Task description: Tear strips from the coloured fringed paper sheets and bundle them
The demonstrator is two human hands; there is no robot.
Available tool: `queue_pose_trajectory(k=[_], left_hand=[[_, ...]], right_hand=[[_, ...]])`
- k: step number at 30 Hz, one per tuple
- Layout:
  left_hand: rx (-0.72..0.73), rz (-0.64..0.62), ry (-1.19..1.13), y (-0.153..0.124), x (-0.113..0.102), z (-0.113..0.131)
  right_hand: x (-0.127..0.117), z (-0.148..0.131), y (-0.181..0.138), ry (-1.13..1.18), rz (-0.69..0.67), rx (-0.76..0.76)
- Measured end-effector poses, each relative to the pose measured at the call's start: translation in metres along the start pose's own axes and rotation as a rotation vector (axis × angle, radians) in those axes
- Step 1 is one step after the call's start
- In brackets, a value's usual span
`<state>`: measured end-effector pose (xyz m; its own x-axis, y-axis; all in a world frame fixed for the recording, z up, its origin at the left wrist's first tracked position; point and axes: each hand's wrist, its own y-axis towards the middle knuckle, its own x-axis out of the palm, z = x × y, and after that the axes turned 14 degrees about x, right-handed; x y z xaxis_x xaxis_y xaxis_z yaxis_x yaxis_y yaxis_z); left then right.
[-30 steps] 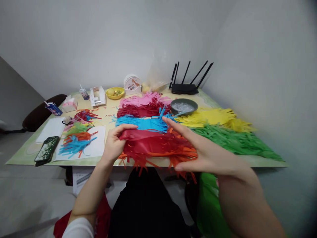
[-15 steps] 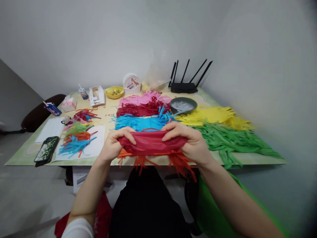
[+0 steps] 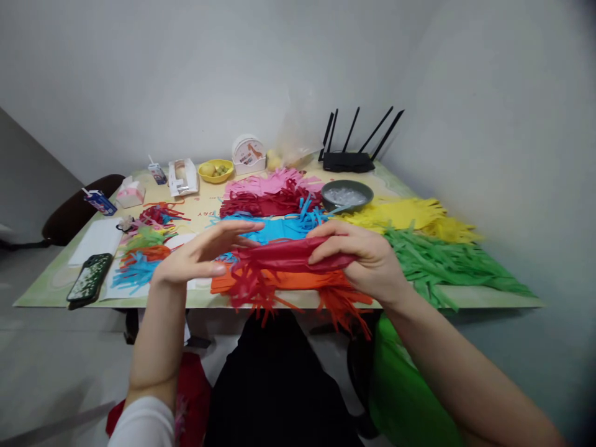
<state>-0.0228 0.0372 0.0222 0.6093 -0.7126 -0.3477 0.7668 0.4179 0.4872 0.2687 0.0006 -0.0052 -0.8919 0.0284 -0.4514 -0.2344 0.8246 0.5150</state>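
A folded strip of dark red fringed tissue paper (image 3: 284, 254) is held above the table's front edge. My right hand (image 3: 361, 254) grips its right end, thumb on top. My left hand (image 3: 205, 251) is off the paper at the left end, fingers and thumb spread apart. Thin red fringe hangs loose just beside it. Beneath lies orange fringed paper (image 3: 298, 281), its strands hanging over the edge. Behind are blue fringed paper (image 3: 279, 230), dark red fringed paper (image 3: 267, 203) and pink fringed paper (image 3: 254, 185).
Green (image 3: 433, 261) and yellow fringed paper (image 3: 414, 213) lie right, by a grey bowl (image 3: 367, 191). A black router (image 3: 348, 162) stands behind. Left are a phone (image 3: 89, 277), small tassels (image 3: 139, 267), drink cartons (image 3: 100, 202) and a yellow fruit bowl (image 3: 215, 179).
My left hand has let go of the dark red paper's left end and opened, moving left. Fringe now hangs down there. My right hand still grips the other end.
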Motion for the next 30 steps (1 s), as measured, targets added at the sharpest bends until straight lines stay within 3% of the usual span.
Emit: queue_pose_trajectory(k=[5,8,12,18,23,26,28,30], left_hand=[[-0.301,0.029,0.131,0.033,0.023,-0.018],[-0.382,0.024,0.170,0.041,0.031,-0.019],[-0.332,0.064,0.487,0.041,0.038,-0.014],[-0.168,0.034,0.696,0.036,0.048,-0.024],[-0.389,0.014,0.949,0.023,0.032,-0.048],[-0.253,-0.012,0.867,0.027,0.038,-0.051],[-0.110,0.006,0.727,0.036,0.048,-0.049],[-0.104,0.031,0.590,0.043,0.057,-0.048]], right_hand=[[-0.003,-0.002,0.002,-0.179,-0.060,-0.149],[-0.020,-0.003,0.003,-0.310,-0.172,-0.147],[-0.043,-0.012,0.009,-0.375,-0.437,-0.015],[-0.016,-0.009,0.016,-0.509,-0.295,0.147],[-0.009,-0.007,0.011,-0.824,-0.169,0.132],[-0.009,-0.015,0.009,-0.959,-0.214,0.139],[-0.008,-0.020,0.008,-0.913,-0.261,0.144],[-0.010,-0.021,0.009,-0.791,-0.279,0.173]])
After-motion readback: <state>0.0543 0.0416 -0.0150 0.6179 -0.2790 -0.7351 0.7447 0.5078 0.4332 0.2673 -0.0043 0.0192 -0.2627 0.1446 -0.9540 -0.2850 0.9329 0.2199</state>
